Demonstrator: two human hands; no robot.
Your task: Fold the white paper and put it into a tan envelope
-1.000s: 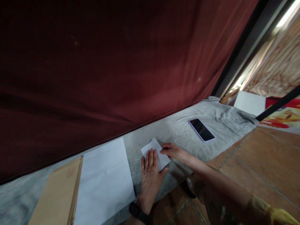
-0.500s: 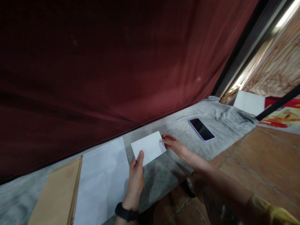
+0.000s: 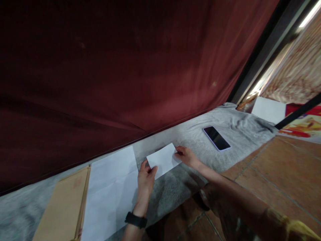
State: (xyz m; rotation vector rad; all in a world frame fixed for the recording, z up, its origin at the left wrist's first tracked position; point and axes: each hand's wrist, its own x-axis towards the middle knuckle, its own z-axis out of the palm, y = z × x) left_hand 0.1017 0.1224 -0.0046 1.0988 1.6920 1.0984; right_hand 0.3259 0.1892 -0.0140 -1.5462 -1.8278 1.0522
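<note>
Left hand (image 3: 146, 180), dark band (image 3: 135, 220) at wrist, sits at the 8 o'clock end of a small white paper (image 3: 163, 161); right hand (image 3: 185, 156) at its 2 o'clock end, fingers of both curled in and gripping those ends. Paper lies directly between them over the grey-covered bench (image 3: 165, 197), long axis 8 to 2 o'clock, neither hand nearer; resting or lifted, cannot tell. Beyond, phone (image 3: 216, 138) toward 2 o'clock, red hanging (image 3: 140, 83) at 12.

The paper (image 3: 163, 160), a smooth white oblong, slants, its ends held by left hand (image 3: 146, 177) and right hand (image 3: 187, 156).
</note>
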